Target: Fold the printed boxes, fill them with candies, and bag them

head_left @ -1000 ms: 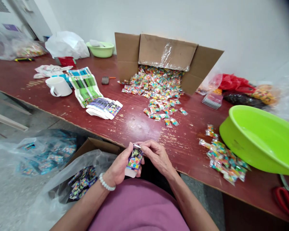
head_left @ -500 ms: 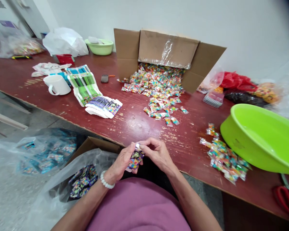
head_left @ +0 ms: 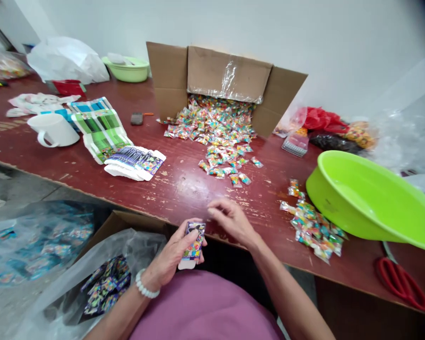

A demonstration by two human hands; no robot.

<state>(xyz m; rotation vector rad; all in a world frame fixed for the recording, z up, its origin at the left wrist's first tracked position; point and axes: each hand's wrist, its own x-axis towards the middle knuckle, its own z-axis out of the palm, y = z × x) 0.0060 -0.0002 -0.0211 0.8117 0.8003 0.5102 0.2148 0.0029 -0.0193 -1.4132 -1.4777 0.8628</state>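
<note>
Support the box [head_left: 195, 248] in the left hand [head_left: 173, 252], with the thumb across the printed face and the fingers behind. Use light, even pressure; thin card is likely to crease or bow if squeezed. Keep the lower flap [head_left: 187, 265] free of the palm and the shirt [head_left: 205, 307], so that it can pivot without bending off its fold. Hold the box steady with 1 hand and work the flaps with the fingertips of the other, pressing along the fold rather than at a corner. Status of the 2 hands: the left grips the box; the right hand [head_left: 233, 222] has bent fingers and no visible item, and whether its thumb and fingertips meet cannot be told. Box position: in the left hand, between the near edge of the table [head_left: 170, 196] and the shirt, apart from the right hand and nearer the body.
</note>
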